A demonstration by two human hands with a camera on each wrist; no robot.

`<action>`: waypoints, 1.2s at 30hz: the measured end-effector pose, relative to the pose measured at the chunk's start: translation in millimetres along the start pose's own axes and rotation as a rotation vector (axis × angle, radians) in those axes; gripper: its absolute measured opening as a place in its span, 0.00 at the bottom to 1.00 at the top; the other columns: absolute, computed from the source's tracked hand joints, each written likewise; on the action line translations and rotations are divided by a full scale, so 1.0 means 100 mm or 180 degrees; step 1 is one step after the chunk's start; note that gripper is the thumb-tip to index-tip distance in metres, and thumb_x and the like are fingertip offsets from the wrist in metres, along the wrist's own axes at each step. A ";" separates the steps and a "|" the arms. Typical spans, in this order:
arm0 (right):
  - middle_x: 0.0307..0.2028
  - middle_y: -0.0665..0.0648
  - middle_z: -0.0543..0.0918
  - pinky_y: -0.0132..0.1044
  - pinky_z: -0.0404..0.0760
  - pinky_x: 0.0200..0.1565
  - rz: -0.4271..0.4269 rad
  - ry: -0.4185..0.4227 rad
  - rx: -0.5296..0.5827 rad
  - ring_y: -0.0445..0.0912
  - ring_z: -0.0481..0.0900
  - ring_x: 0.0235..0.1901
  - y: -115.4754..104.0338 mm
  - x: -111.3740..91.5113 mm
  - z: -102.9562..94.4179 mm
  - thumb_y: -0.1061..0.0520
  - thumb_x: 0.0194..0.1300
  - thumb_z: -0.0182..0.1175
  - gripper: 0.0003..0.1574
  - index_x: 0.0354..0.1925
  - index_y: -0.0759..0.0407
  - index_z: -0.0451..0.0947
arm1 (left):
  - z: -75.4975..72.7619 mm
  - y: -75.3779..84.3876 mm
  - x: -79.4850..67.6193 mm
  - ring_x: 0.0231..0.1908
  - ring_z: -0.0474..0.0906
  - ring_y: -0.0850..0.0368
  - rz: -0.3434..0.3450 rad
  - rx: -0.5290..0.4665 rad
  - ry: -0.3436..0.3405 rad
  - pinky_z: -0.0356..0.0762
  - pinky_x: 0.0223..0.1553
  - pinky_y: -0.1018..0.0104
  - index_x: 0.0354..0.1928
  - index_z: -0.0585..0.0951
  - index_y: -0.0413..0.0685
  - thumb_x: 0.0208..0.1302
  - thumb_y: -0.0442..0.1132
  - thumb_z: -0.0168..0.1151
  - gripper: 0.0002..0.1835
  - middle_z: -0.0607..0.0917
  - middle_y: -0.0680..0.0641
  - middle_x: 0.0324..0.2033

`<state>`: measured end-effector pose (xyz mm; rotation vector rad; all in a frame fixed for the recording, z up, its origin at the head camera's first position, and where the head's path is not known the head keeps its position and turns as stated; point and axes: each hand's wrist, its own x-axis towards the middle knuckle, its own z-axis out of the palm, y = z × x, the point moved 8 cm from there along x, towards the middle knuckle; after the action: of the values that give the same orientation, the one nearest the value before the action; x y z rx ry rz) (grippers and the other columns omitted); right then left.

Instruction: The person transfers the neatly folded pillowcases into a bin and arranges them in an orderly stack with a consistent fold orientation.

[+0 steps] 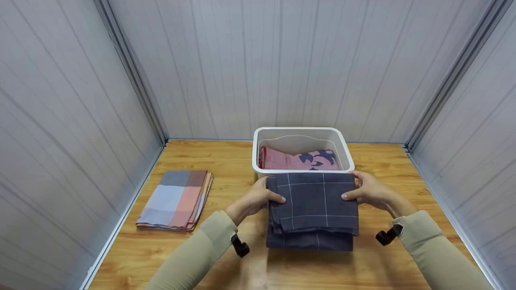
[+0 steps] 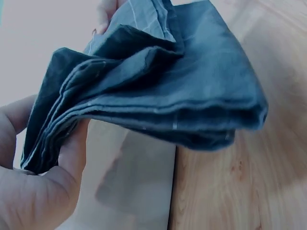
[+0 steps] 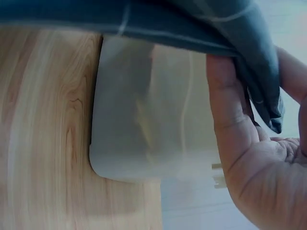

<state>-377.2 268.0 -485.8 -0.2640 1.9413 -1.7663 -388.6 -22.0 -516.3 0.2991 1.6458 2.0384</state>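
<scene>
Both hands hold up a folded dark navy cloth [image 1: 314,201] with thin white checked lines, just in front of the white bin. My left hand [image 1: 256,197] pinches its left edge, thumb on the near face. On the opposite edge, my right hand [image 1: 371,191] grips it the same way. In the left wrist view the layered folds of the cloth [image 2: 206,76] hang over the wooden surface. The white bin [image 1: 260,141] stands behind, its front wall mostly hidden by the cloth. Inside it lies a folded pink cloth [image 1: 284,159] with dark blue patches.
A folded checked cloth [image 1: 169,201] in grey, pale blue and salmon lies on the wooden table [image 1: 225,157] at the left. Ribbed grey panels [image 1: 278,64] enclose the table at the back and on both sides.
</scene>
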 end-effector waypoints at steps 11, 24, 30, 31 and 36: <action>0.48 0.52 0.91 0.39 0.92 0.51 -0.0202 0.0144 0.0246 0.45 0.91 0.49 -0.07 0.00 -0.02 0.76 0.65 0.68 0.31 0.64 0.67 0.75 | -0.15 0.24 -0.03 0.45 0.90 0.54 0.0350 0.0080 0.0427 0.92 0.47 0.60 0.66 0.78 0.33 0.55 0.17 0.72 0.34 0.92 0.42 0.49; 0.41 0.52 0.92 0.37 0.92 0.47 -0.0345 0.0483 0.0577 0.43 0.92 0.41 -0.12 0.04 -0.06 0.72 0.74 0.63 0.15 0.44 0.55 0.89 | -0.25 0.29 -0.05 0.35 0.92 0.55 0.0143 0.0103 0.0660 0.93 0.40 0.61 0.55 0.85 0.29 0.63 0.25 0.74 0.18 0.92 0.46 0.37; 0.44 0.53 0.93 0.40 0.93 0.48 -0.0363 0.0284 0.0449 0.45 0.93 0.43 -0.11 0.05 -0.02 0.69 0.78 0.61 0.14 0.55 0.55 0.83 | -0.27 0.27 -0.04 0.34 0.92 0.56 0.0131 0.0150 0.0692 0.93 0.39 0.61 0.53 0.86 0.30 0.65 0.27 0.73 0.16 0.92 0.46 0.37; 0.45 0.54 0.93 0.41 0.93 0.47 -0.0378 0.0232 0.0427 0.46 0.93 0.43 -0.10 0.06 -0.01 0.68 0.79 0.61 0.15 0.57 0.55 0.82 | -0.27 0.27 -0.04 0.34 0.91 0.56 0.0132 0.0167 0.0685 0.93 0.39 0.61 0.54 0.86 0.31 0.65 0.28 0.73 0.16 0.91 0.46 0.37; 0.46 0.53 0.93 0.44 0.94 0.45 -0.0339 0.0090 0.0286 0.47 0.94 0.43 -0.08 0.07 0.04 0.61 0.84 0.56 0.21 0.70 0.54 0.70 | -0.26 0.25 -0.05 0.33 0.91 0.57 0.0092 0.0286 0.0599 0.92 0.36 0.62 0.53 0.85 0.33 0.69 0.31 0.71 0.14 0.91 0.47 0.37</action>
<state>-382.2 259.9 -480.2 -0.3180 1.8927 -1.9300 -402.6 -49.9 -498.4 0.1665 1.8592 2.0710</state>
